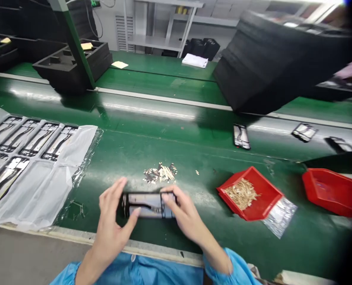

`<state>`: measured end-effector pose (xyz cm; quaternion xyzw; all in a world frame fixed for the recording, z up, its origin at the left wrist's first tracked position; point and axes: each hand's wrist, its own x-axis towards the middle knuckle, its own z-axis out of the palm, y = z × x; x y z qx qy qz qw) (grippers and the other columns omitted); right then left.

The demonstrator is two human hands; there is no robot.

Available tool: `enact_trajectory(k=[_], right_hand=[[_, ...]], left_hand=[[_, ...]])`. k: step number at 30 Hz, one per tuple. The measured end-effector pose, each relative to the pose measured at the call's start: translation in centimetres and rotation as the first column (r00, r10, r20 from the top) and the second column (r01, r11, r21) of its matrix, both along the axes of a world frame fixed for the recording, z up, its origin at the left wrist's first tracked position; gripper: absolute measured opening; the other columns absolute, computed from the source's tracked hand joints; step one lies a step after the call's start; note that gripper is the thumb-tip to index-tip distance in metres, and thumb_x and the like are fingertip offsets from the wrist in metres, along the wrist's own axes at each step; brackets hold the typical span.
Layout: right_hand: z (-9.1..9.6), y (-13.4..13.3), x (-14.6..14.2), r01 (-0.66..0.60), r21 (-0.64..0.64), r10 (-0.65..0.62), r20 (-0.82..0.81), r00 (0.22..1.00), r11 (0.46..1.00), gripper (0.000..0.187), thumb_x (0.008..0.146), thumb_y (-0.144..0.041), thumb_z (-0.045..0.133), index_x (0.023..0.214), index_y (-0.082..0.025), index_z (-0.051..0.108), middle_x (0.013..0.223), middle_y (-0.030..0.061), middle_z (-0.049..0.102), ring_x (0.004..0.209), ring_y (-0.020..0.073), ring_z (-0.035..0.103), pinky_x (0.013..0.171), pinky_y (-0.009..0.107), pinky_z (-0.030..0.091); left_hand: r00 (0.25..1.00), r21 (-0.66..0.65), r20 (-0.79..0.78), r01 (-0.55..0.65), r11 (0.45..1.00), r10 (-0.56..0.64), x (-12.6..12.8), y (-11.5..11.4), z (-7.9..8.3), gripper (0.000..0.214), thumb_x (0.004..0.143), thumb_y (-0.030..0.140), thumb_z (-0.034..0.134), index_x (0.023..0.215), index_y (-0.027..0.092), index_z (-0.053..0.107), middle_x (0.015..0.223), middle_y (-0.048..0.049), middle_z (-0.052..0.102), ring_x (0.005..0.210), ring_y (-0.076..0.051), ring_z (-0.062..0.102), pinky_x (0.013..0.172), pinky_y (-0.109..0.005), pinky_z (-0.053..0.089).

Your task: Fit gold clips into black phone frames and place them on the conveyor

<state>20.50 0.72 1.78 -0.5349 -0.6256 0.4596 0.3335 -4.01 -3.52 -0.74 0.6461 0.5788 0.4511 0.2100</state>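
Glossy green belt (170, 150); shiny metal frame (147, 205); red plastic tray (263, 211)

A green surface (170, 142) fills the frame. At the left a white sheet (45, 190) lies on it, bearing rows of metal frames (30, 138). A loose pile of small metal clips (160, 173) sits at lower centre. Right of it, a red bin (261, 209) of clips rests partly on a clear bag (279, 217), with a second red bin (333, 192) near the right edge. Black foam trays (71, 63) stand at the upper left.
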Motion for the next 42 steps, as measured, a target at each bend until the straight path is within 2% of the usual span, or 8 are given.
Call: enact_trajectory(k=[4, 10, 14, 18, 23, 26, 34, 42], right_hand=[[-0.3, 10.3, 2.3, 0.375, 0.142, -0.358, -0.127, 0.925, 0.916, 0.038, 0.096, -0.053, 0.061, 0.117, -0.022, 0.067, 0.102, 0.0043, 0.071, 0.087, 0.0192, 0.060, 0.078, 0.032, 0.052], [-1.9, 20.4, 4.2, 0.500, 0.189, -0.469, -0.190, 0.863, 0.845, 0.072, 0.086, -0.043, 0.060, 0.151, -0.016, 0.043, 0.137, 0.0180, 0.066, 0.090, 0.0197, 0.071, 0.082, 0.038, 0.062], [-2.8, 19.2, 3.8, 0.520, 0.331, -0.495, -0.163, 0.853, 0.787, 0.075, 0.084, -0.049, 0.069, 0.148, -0.019, 0.046, 0.161, 0.0222, 0.043, 0.101, 0.0208, 0.068, 0.109, 0.050, 0.055], [-3.7, 17.6, 3.7, 0.301, 0.507, -0.363, 0.023, 0.932, 0.807, 0.046, 0.088, -0.048, 0.067, 0.125, -0.020, 0.063, 0.142, 0.0185, 0.051, 0.090, 0.0212, 0.065, 0.097, 0.053, 0.058], [-5.2, 18.5, 3.9, 0.108, 0.627, -0.320, 0.236, 0.917, 0.772, 0.041, 0.093, -0.052, 0.059, 0.121, -0.023, 0.066, 0.129, 0.0165, 0.057, 0.092, 0.0257, 0.067, 0.089, 0.054, 0.061], [-5.6, 19.0, 4.0, 0.101, 0.640, -0.326, 0.245, 0.913, 0.762, 0.041, 0.092, -0.054, 0.057, 0.118, -0.024, 0.067, 0.126, 0.0161, 0.059, 0.092, 0.0275, 0.068, 0.085, 0.054, 0.062], [-5.8, 19.5, 4.3, 0.085, 0.648, -0.332, 0.269, 0.904, 0.757, 0.040, 0.089, -0.057, 0.056, 0.109, -0.026, 0.070, 0.120, 0.0153, 0.064, 0.089, 0.0298, 0.070, 0.075, 0.053, 0.061], [-4.1, 16.6, 3.4, 0.102, 0.696, -0.281, 0.148, 0.948, 0.711, 0.028, 0.099, -0.049, 0.057, 0.108, -0.026, 0.071, 0.108, 0.0065, 0.070, 0.088, 0.0219, 0.067, 0.081, 0.042, 0.054]], left_hand=[[0.997, -0.080, 0.019, -0.069, 0.994, 0.070, -1.1, 0.1, -1.3, 0.056, 0.103, 0.045, 0.065, 0.156, 0.038, 0.050, 0.155, -0.0125, 0.061, 0.132, -0.033, 0.058, 0.096, -0.050, 0.060], [0.998, -0.103, 0.069, -0.003, 0.995, 0.010, -2.7, -0.6, -2.3, 0.041, 0.103, 0.044, 0.064, 0.143, 0.035, 0.062, 0.129, -0.0115, 0.074, 0.097, -0.023, 0.072, 0.076, -0.035, 0.063], [0.970, -0.070, 0.165, -0.172, 0.983, 0.181, -7.9, -1.3, -2.5, 0.031, 0.104, 0.042, 0.064, 0.132, 0.029, 0.068, 0.096, -0.0036, 0.076, 0.078, -0.018, 0.070, 0.068, -0.029, 0.058], [0.929, 0.001, -0.090, -0.360, 0.933, 0.359, -16.3, -0.1, -1.8, 0.028, 0.101, 0.046, 0.066, 0.109, 0.022, 0.079, 0.088, -0.0035, 0.075, 0.082, -0.020, 0.067, 0.082, -0.034, 0.057], [0.569, -0.031, -0.479, -0.772, 0.635, 0.668, -25.2, 3.5, -1.0, 0.055, 0.100, 0.047, 0.051, 0.139, 0.010, 0.063, 0.137, -0.0245, 0.067, 0.131, -0.042, 0.060, 0.116, -0.061, 0.047], [0.498, -0.083, -0.542, -0.833, 0.546, 0.677, -27.9, 4.9, -1.6, 0.074, 0.097, 0.057, 0.053, 0.140, -0.003, 0.057, 0.143, -0.0424, 0.057, 0.136, -0.060, 0.053, 0.109, -0.078, 0.042], [0.530, -0.078, -0.545, -0.804, 0.590, 0.650, -31.2, 3.4, -1.1, 0.079, 0.098, 0.074, 0.049, 0.132, 0.005, 0.064, 0.127, -0.0299, 0.076, 0.128, -0.053, 0.061, 0.100, -0.070, 0.049], [0.582, 0.028, -0.327, -0.782, 0.623, 0.745, -31.8, 3.2, 0.2, 0.040, 0.096, 0.051, 0.060, 0.107, 0.016, 0.077, 0.105, -0.0139, 0.083, 0.096, -0.032, 0.076, 0.086, -0.040, 0.057]])
